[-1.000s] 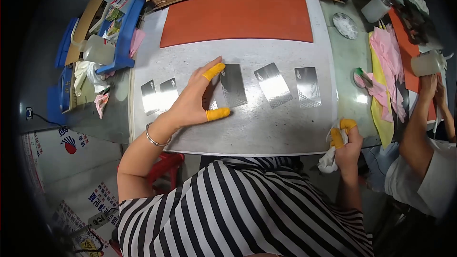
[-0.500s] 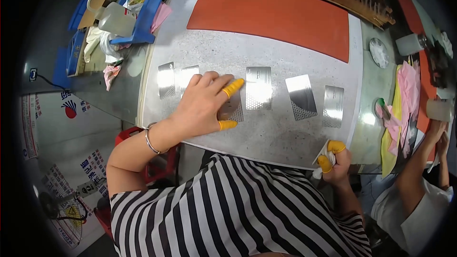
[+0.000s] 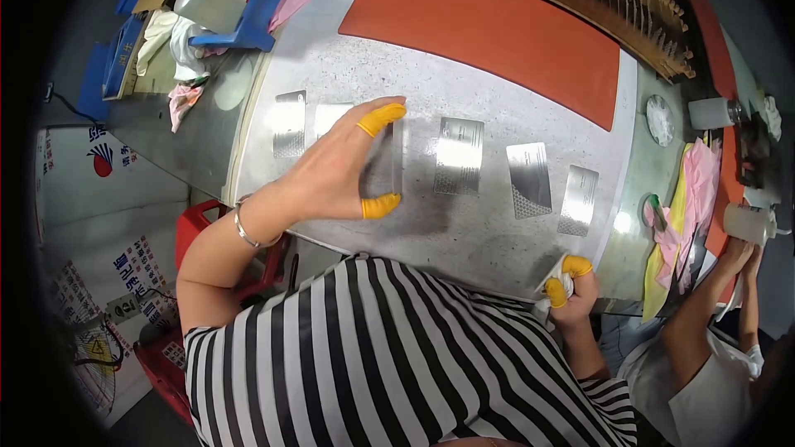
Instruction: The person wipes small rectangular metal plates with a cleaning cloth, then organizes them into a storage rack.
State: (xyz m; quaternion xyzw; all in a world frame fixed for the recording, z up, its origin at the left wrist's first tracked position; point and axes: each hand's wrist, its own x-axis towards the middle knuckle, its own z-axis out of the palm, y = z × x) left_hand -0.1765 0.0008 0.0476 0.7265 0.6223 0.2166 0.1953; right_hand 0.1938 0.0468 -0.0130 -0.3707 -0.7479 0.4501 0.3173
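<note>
Speckled grey worktable (image 3: pixel 464 240) at centre; orange mat (image 3: pixel 489 25) at 12 o'clock. Thin shiny metal plate (image 3: pixel 394 157) gripped edgewise by left hand (image 3: pixel 335 170). White cloth wad (image 3: pixel 553 298) clenched in right hand (image 3: pixel 571 285), 4 o'clock. Judged: plate pickup; wiping needed next.

One head-worn fisheye view is given, aimed steeply down and close over the grey worktable (image 3: pixel 497 236), whose far edge is tilted toward one o'clock.

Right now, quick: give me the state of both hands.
Left hand: pinching a thin metal plate on edge between capped forefinger and thumb.
Right hand: closed on a white cloth at the table edge.
</note>
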